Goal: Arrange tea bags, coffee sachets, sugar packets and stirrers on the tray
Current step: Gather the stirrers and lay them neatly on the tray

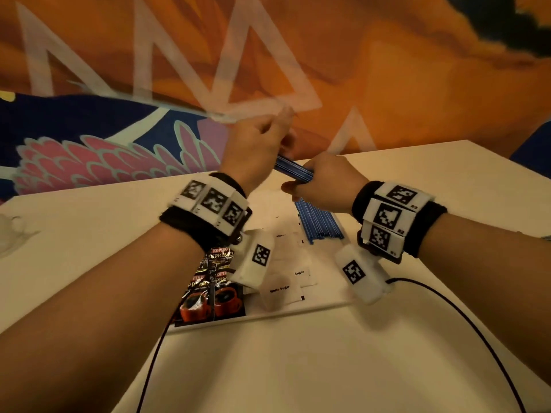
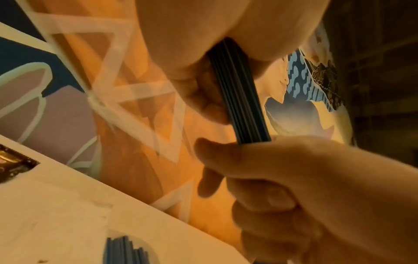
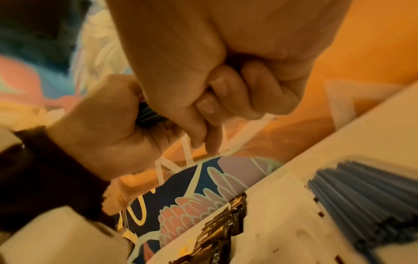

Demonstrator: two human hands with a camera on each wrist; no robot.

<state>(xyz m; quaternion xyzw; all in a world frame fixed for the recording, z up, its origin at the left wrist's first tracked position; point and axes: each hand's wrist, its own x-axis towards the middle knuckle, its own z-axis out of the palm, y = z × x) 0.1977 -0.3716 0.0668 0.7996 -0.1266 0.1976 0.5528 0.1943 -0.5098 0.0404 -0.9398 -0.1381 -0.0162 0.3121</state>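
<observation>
Coffee sachets (image 1: 213, 289), white sugar packets (image 1: 283, 289) and blue stirrers (image 1: 320, 225) already lie on the flat white tray (image 1: 298, 312), no tea bags show, and both the left hand (image 1: 256, 147) and right hand (image 1: 326, 184) grip a last bundle of thin blue plastic stirrers (image 1: 293, 169).

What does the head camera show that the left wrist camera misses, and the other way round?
Only the head view shows the white sugar packets, the tray's front edge and both wristbands. Only the left wrist view shows, from below, fingers curled round the held bundle of blue stirrers. Both show the two hands gripping that bundle, coffee sachets and the stirrers lying on the tray.

Dim, warm orange light; motion blur throughout; wide-angle bending at edges.
</observation>
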